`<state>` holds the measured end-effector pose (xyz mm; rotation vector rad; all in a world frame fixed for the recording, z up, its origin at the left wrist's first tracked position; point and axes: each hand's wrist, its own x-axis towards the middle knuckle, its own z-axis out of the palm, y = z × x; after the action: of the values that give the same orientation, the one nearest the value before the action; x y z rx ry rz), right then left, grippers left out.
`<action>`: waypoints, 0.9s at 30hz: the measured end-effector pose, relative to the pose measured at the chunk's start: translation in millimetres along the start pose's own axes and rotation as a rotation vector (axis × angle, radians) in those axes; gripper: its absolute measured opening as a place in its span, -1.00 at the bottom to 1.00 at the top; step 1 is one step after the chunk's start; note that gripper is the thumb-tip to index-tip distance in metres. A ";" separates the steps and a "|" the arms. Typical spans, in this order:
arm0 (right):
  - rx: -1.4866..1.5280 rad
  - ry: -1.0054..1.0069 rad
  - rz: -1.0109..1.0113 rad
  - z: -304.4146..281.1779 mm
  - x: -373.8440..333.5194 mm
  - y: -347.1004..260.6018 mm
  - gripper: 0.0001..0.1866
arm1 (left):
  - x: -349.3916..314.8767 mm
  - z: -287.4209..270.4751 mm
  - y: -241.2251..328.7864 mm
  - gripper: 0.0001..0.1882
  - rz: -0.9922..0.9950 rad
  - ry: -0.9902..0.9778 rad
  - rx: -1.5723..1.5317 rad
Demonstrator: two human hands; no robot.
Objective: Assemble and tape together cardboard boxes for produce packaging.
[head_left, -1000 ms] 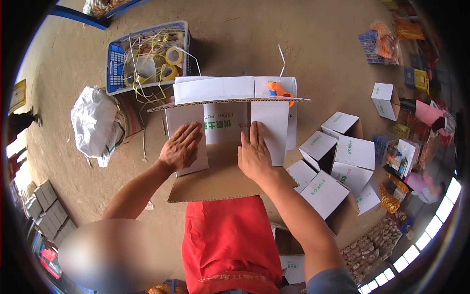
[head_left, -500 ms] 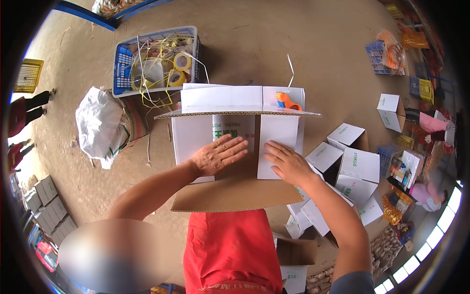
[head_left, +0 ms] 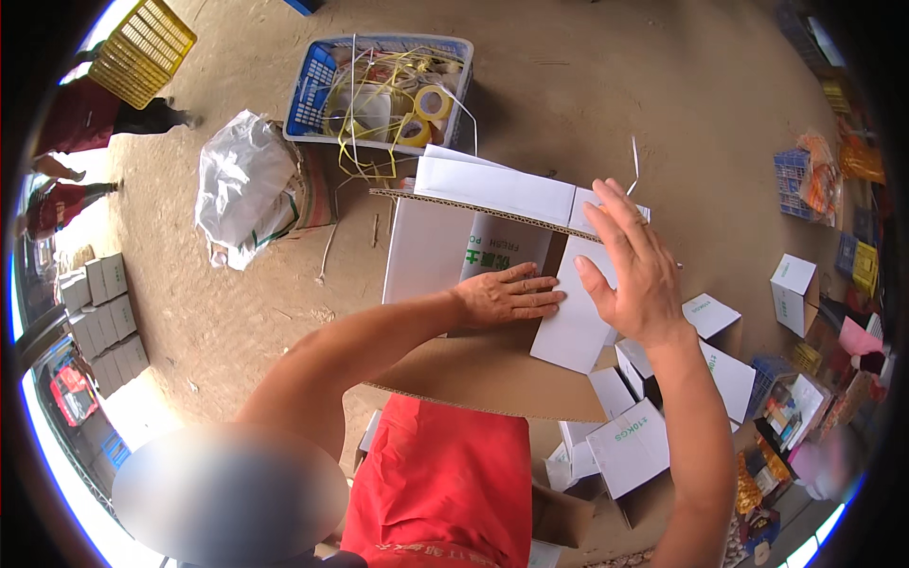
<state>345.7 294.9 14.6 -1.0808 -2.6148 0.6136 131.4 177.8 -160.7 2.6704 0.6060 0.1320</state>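
Note:
A white cardboard box with a brown inside stands in front of me, its top flaps partly folded. The near flap shows its brown face toward me, while the far flap stands up. My left hand lies with fingers stretched over the gap between the two side flaps, fingertips at the edge of the right side flap. Over the box's far right corner is my right hand, fingers stretched and holding nothing. It covers part of that corner.
Beyond the box stands a blue crate with tape rolls and yellow strapping. A white sack sits left of it. Several white cartons lie to the right. At far left, a person carries a yellow crate.
My right hand has lifted off the right side flap toward the far corner. My left hand has shifted right relative to the box. The orange tape dispenser at that corner no longer shows.

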 end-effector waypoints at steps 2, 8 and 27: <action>-0.047 -0.146 0.018 8.7 -4.6 -3.7 -0.40 | 2.7 -2.1 -4.6 -0.31 0.028 -0.098 0.019; -0.136 -0.670 -0.045 52.0 -72.8 -25.1 -0.31 | 11.1 2.4 -1.4 -0.41 -0.595 -0.058 -1.460; 0.101 -0.690 0.060 52.0 -63.4 2.3 -0.50 | -91.5 -74.1 14.9 -0.37 -0.725 0.321 -0.043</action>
<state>371.6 236.1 -36.4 -1.0555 -3.0601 1.3155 41.7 152.5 -87.1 2.2316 1.5963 0.3575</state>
